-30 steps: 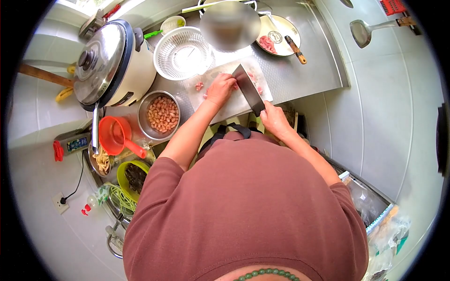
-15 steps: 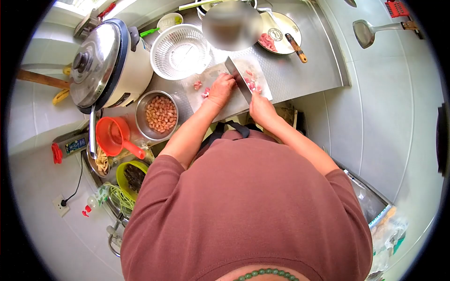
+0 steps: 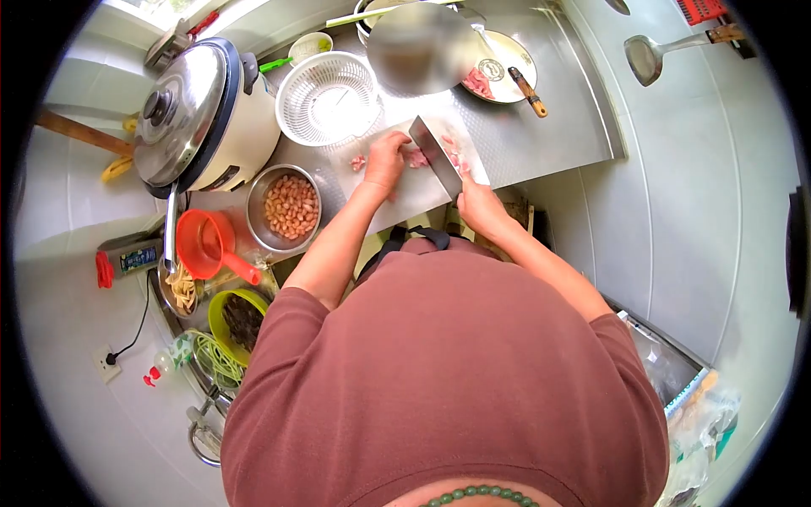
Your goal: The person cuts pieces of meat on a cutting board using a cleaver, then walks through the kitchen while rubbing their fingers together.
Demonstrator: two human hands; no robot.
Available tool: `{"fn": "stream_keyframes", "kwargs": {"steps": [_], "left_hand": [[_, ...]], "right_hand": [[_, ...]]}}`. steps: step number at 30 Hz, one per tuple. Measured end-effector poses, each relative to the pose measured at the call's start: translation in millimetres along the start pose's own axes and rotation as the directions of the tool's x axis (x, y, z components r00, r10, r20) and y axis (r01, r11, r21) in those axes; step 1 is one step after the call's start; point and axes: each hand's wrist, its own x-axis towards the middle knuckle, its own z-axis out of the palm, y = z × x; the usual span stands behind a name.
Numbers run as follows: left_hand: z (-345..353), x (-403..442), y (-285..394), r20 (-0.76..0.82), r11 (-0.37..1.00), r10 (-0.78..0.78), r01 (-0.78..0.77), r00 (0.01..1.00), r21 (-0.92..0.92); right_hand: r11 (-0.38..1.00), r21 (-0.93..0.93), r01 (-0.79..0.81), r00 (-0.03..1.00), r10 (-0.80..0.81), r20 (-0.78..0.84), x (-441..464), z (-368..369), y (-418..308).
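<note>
My right hand [image 3: 481, 208] is wrapped round the handle of a cleaver [image 3: 437, 158], whose broad blade stands across the white cutting board [image 3: 404, 191]. My left hand [image 3: 386, 160] is to the left of the blade, with its fingers curled down at the board; their tips are partly hidden. A piece of raw meat [image 3: 417, 158] lies between that hand and the blade. Cut bits of meat [image 3: 454, 154] lie to the right of the cleaver, and a smaller scrap of meat [image 3: 358, 162] is at the board's left side.
A white plastic basket [image 3: 326, 98] stands behind the board. Left are a steel bowl of peanuts [image 3: 291, 208], a red dipper [image 3: 204, 243] and a large cooker [image 3: 203, 127]. A plate [image 3: 517, 61] with meat and a wooden-handled knife [image 3: 527, 91] sits at the back right.
My left hand has shifted left and slightly up, away from the blade, uncovering meat beside it. The cleaver and my right hand have moved slightly right and down.
</note>
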Motion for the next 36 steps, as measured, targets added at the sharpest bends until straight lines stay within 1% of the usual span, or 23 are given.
{"fn": "stream_keyframes", "kwargs": {"steps": [3, 6, 9, 10, 12, 15, 18, 21, 25, 28, 29, 30, 32, 33, 35, 36], "left_hand": [[-10, -4, 7, 0.053, 0.998, 0.020, -0.024, 0.998, 0.062], [-10, -8, 8, 0.071, 0.987, 0.127, -0.133, 0.989, 0.087], [-2, -11, 4, 0.052, 0.977, 0.187, -0.191, 0.981, 0.093], [2, -11, 1, 0.072, 0.975, 0.191, -0.197, 0.979, 0.104], [3, -12, -2, 0.109, 0.970, 0.189, -0.203, 0.976, 0.132], [6, -13, 3, 0.223, 0.968, 0.123, -0.166, 0.967, 0.186], [11, -17, 3, 0.135, 0.961, 0.176, -0.199, 0.975, 0.189], [12, -15, -2, 0.144, 0.954, 0.216, -0.240, 0.966, 0.178], [14, -13, -4, 0.164, 0.949, 0.226, -0.255, 0.960, 0.186], [14, -14, -4, 0.172, 0.947, 0.226, -0.258, 0.959, 0.193], [14, -15, -4, 0.166, 0.946, 0.236, -0.266, 0.957, 0.188], [14, -14, -5, 0.159, 0.943, 0.249, -0.277, 0.955, 0.183], [13, -12, -4, 0.196, 0.947, 0.211, -0.250, 0.958, 0.201], [14, -12, -5, 0.213, 0.949, 0.189, -0.234, 0.959, 0.211], [15, -10, -7, 0.192, 0.978, 0.123, -0.152, 0.974, 0.143], [13, -9, -8, 0.184, 0.988, 0.088, -0.110, 0.979, 0.109]], "right_hand": [[1.000, 0.012, 0.000, 1.000, 0.000, -0.021, -10, -7, -1], [1.000, 0.015, 0.019, 0.999, -0.019, -0.026, -18, -14, -6], [0.999, 0.005, 0.044, 0.999, -0.044, 0.001, -19, -12, -4], [0.999, -0.002, 0.053, 0.998, -0.053, 0.017, -18, -11, -4], [0.999, 0.000, 0.038, 0.999, -0.038, -0.002, -18, -11, -7], [1.000, 0.000, 0.016, 1.000, -0.016, 0.000, -14, -3, -5], [1.000, -0.005, 0.008, 1.000, -0.007, 0.022, -11, 1, 0], [1.000, 0.015, 0.025, 0.999, -0.026, 0.026, -3, 5, 0], [0.999, 0.026, 0.023, 0.999, -0.023, 0.023, 12, 15, -6], [0.991, -0.080, 0.108, 0.985, -0.117, -0.123, 39, 35, -10], [0.995, -0.067, 0.077, 0.994, -0.081, -0.068, 47, 34, -11], [0.992, -0.086, 0.097, 0.990, -0.105, -0.096, 51, 36, -12], [0.982, -0.133, 0.135, 0.976, -0.155, -0.153, 54, 38, -11], [0.984, -0.103, 0.144, 0.974, -0.159, -0.158, 53, 39, -6], [0.984, -0.042, 0.173, 0.969, -0.177, -0.170, 52, 39, 3], [0.992, -0.007, 0.123, 0.984, -0.123, -0.129, 46, 33, 1]]}}
